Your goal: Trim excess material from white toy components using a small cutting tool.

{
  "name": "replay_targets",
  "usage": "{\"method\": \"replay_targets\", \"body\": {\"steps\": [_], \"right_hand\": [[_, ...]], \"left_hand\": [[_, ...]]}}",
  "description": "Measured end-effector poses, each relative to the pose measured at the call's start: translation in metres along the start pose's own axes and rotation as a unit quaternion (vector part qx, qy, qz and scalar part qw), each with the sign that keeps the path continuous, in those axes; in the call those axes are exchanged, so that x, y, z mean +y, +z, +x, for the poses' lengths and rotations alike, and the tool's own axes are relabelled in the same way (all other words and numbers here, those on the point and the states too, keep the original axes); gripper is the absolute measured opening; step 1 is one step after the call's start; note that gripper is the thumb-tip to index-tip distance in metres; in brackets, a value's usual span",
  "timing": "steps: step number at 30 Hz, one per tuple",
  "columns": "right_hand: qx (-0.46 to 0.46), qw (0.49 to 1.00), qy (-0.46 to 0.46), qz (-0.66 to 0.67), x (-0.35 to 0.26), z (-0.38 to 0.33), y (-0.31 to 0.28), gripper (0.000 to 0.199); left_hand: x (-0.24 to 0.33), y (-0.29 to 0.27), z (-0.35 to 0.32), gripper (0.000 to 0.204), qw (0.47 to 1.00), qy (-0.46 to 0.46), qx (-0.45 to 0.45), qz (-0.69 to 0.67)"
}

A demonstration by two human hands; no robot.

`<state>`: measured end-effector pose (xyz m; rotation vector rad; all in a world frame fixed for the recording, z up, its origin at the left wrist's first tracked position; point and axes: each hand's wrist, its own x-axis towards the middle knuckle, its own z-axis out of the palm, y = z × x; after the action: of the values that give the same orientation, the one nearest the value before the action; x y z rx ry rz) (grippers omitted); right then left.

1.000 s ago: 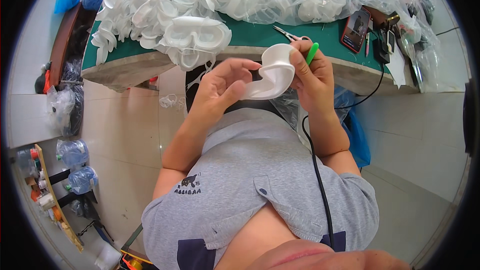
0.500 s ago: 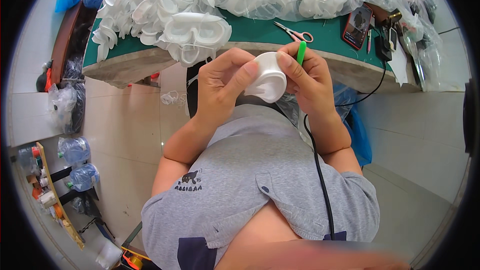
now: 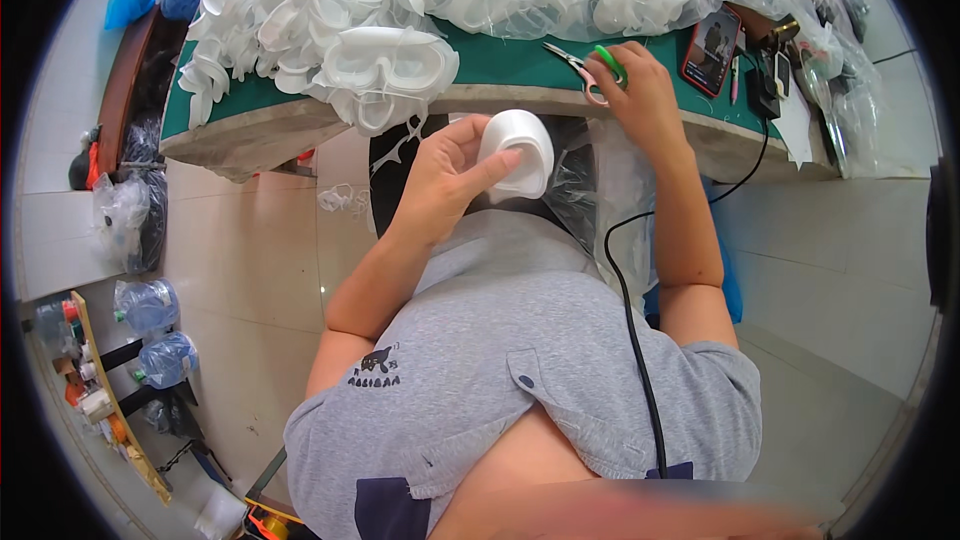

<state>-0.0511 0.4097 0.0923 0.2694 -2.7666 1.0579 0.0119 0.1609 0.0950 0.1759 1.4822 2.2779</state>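
My left hand (image 3: 447, 175) is closed on a soft white moulded piece (image 3: 517, 125), rounded, with a raised rim. The thumb presses into its hollow side, and the fingers are behind it. My right hand (image 3: 645, 98) is at the table's front edge, fingers curled around a slim bright green tool (image 3: 612, 62); its tip cannot be made out. Those fingers also lie over the handles of the pink-handled scissors (image 3: 594, 92), whose blades point far left. Whether they grip the scissors is hidden.
White goggle-shaped pieces (image 3: 385, 65) are heaped on the green table (image 3: 490, 58), beside clear plastic bags (image 3: 640, 0). A phone (image 3: 712, 50) lies at right. A black cable (image 3: 625, 285) hangs across my front. Water jugs (image 3: 165, 355) stand at far left.
My right hand has let go of the white piece and moved up and right to the scissors, carrying the green tool. The scissors' handles have shifted slightly. My left hand alone keeps the piece.
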Motion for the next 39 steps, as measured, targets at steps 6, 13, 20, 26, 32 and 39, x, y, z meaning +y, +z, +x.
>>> {"method": "replay_targets", "body": {"steps": [6,13,20,26,32,39], "right_hand": [[-0.047,0.984,0.014,-0.17,0.024,0.003,0.006,0.035],[-0.068,0.977,-0.029,-0.198,0.022,0.0,-0.004,0.031],[-0.2,0.959,-0.041,0.198,-0.031,-0.027,-0.034,0.019],[-0.184,0.966,-0.155,0.098,-0.036,-0.036,-0.046,0.032],[-0.188,0.961,-0.175,0.102,-0.04,-0.036,-0.045,0.033],[-0.183,0.963,-0.168,0.108,-0.043,-0.037,-0.044,0.03]], "left_hand": [[-0.003,0.001,-0.002,0.04,1.0,0.021,0.017,-0.014],[0.002,0.004,-0.007,0.039,0.999,0.028,0.032,0.014],[0.006,0.01,-0.012,0.035,0.992,0.058,0.048,0.098],[0.014,0.017,-0.017,0.034,0.985,0.085,0.047,0.145],[0.016,0.017,-0.019,0.035,0.982,0.085,0.039,0.163],[0.019,0.018,-0.022,0.035,0.981,0.088,0.029,0.169]]}}
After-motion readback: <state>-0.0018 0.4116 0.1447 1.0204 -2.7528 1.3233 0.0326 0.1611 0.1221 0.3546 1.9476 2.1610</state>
